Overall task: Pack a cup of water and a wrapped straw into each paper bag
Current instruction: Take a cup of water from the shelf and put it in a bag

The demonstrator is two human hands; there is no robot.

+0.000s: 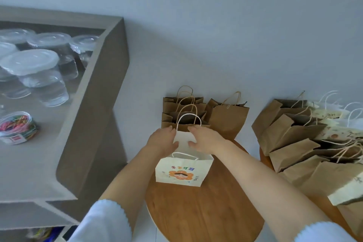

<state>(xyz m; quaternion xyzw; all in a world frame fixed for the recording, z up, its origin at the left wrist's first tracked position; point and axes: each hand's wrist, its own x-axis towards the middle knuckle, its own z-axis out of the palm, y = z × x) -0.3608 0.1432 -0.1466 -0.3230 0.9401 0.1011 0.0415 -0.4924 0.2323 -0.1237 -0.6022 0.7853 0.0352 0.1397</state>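
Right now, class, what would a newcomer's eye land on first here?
Both hands, left hand and right hand, hold the top of a white printed paper bag on a round wooden table. Brown paper bags stand behind; lidded cups of water fill the grey tray, left.

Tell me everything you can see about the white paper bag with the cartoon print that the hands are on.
The white paper bag stands upright on the round wooden table, in front of brown bags. Its near face shows an orange flower-shaped cartoon face with colourful characters. It has white twisted-cord handles, the far one standing up. The left hand and right hand hold its far top panel from either side. Contents are hidden.
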